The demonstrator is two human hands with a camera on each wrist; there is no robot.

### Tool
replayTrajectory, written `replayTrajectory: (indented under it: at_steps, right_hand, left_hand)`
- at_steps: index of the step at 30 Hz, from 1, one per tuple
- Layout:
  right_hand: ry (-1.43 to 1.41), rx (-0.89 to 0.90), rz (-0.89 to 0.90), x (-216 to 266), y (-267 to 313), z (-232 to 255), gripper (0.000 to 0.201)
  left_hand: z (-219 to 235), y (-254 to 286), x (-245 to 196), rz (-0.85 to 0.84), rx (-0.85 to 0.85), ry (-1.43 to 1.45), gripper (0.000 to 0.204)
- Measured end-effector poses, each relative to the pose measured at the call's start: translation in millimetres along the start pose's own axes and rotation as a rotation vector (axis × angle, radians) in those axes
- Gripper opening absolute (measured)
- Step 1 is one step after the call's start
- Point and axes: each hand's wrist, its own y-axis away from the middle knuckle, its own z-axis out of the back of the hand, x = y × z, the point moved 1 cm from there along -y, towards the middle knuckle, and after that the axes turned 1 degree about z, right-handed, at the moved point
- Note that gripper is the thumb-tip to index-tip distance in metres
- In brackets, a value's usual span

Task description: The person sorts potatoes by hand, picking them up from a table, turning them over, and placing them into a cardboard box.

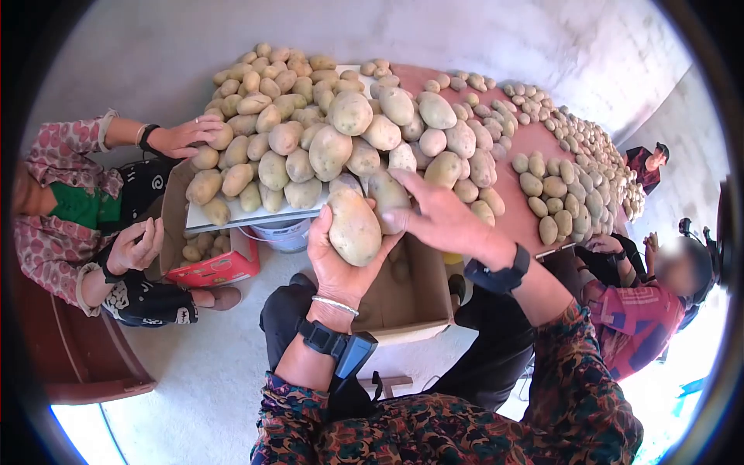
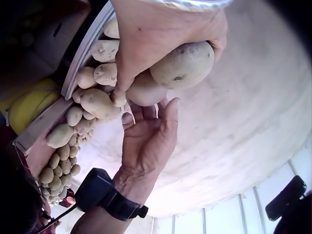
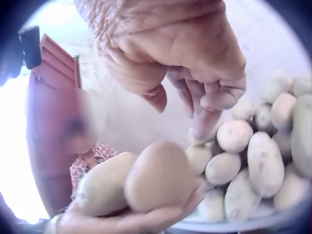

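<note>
My left hand (image 1: 335,277) is turned palm up and holds two potatoes side by side. The large pale potato (image 1: 354,229) is nearer me; the second potato (image 1: 387,198) sits beside it, partly behind my right fingers in the head view. In the right wrist view both potatoes lie in the left palm, the rounder potato (image 3: 160,176) in front. My right hand (image 1: 446,217) reaches across from the right, fingers loosely bent and apart. Above the held potatoes in the right wrist view, it grips nothing. A big heap of potatoes (image 1: 329,151) lies just beyond both hands.
The heap rests on a white board (image 1: 291,214); smaller potatoes (image 1: 570,198) lie on a reddish surface (image 1: 518,217). Below are an open cardboard box (image 1: 415,310), a red carton (image 1: 225,267) and a bucket (image 1: 283,235). Another person's hand (image 1: 182,138) touches the heap's left side.
</note>
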Motion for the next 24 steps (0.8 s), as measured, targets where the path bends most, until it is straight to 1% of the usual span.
replayTrajectory:
  at_steps: [1,2,5,6,8,9,10,11,12,13,14,15,16,17,19,20,22,23,24]
  right_hand:
    - [-0.014,-0.003,0.028,0,3,-3,0.066]
    - [-0.012,-0.004,0.037,1,5,-3,0.066]
    - [-0.169,-0.054,-0.141,2,3,-1,0.060]
    - [-0.168,-0.056,-0.135,-2,-1,1,0.060]
    - [-0.529,-0.100,-0.197,-15,-12,9,0.058]
    - [-0.684,-0.136,-0.352,5,-15,22,0.053]
    - [-0.679,-0.143,-0.349,-2,-22,26,0.053]
    - [-0.845,-0.179,-0.337,-14,-32,30,0.051]
    - [-1.012,-0.213,-0.323,-22,-43,35,0.049]
    - [-1.019,-0.227,-0.324,-21,-53,44,0.047]
    - [-1.019,-0.229,-0.323,-31,-65,50,0.047]
    - [-0.849,-0.307,-0.290,-47,-80,58,0.052]
    - [-0.764,-0.343,-0.270,-50,-93,64,0.055]
    - [-0.677,-0.380,-0.254,-52,-105,70,0.057]
    - [-0.229,-0.367,-0.169,-33,-127,80,0.059]
    - [-0.230,-0.369,-0.168,-25,-139,84,0.059]
    - [0.021,-0.384,-0.264,-19,-160,87,0.057]
    - [0.017,-0.385,-0.264,-17,-172,86,0.057]
    - [0.118,-0.358,-0.263,-18,-184,86,0.057]
  left_hand:
    - [2,1,1,0.009,-0.008,-0.027,0.053]
    - [3,0,2,0.002,-0.002,-0.029,0.053]
    - [5,-1,4,0.031,0.058,-0.001,0.056]
    - [4,-1,5,0.053,0.094,0.031,0.057]
    - [0,-1,5,0.077,0.137,0.060,0.059]
    - [-7,1,4,0.093,0.146,0.025,0.059]
    - [-10,1,4,0.112,0.157,-0.009,0.060]
    - [-9,-1,3,0.117,0.164,-0.009,0.060]
    - [-5,-4,3,0.131,0.082,-0.002,0.059]
    - [1,-6,2,0.144,-0.003,0.006,0.057]
    - [6,-7,3,0.145,-0.002,0.004,0.057]
    - [13,-9,2,0.126,-0.081,-0.018,0.054]
    - [16,-10,1,0.105,-0.160,-0.041,0.051]
    - [16,-10,1,0.103,-0.158,-0.041,0.051]
    - [14,-9,2,0.044,-0.235,-0.074,0.047]
    - [14,-10,1,0.044,-0.233,-0.076,0.047]
    - [17,-10,0,0.030,-0.255,-0.099,0.047]
    - [16,-10,-1,0.029,-0.257,-0.102,0.047]
    - [14,-9,-2,0.028,-0.263,-0.119,0.047]
